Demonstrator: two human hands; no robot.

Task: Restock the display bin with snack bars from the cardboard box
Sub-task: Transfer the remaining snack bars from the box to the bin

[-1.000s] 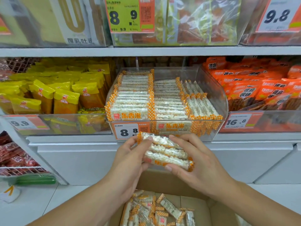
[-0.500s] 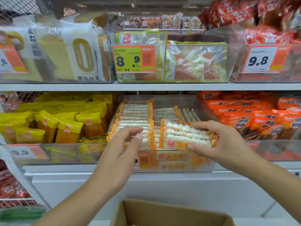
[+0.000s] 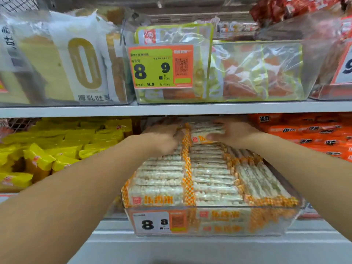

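The clear display bin (image 3: 209, 221) on the lower shelf holds rows of white snack bars with orange checkered ends. Both arms reach deep to the bin's back. My right hand (image 3: 236, 134) grips a small stack of snack bars (image 3: 204, 132) from the right, over the middle row. My left hand (image 3: 163, 138) holds the stack's left end, its fingers blurred. The stack sits just above the bars lying in the bin. The cardboard box is out of view.
Yellow snack packs (image 3: 57, 149) fill the bin to the left, orange packs (image 3: 314, 134) the one to the right. The upper shelf edge (image 3: 171, 109) runs just above my hands, with bread bags and a price tag 8.9 (image 3: 160, 67) over it.
Both hands carried the stack of bars from above the box up and into the bin, then further to its back. The view rose and the box dropped out of sight.
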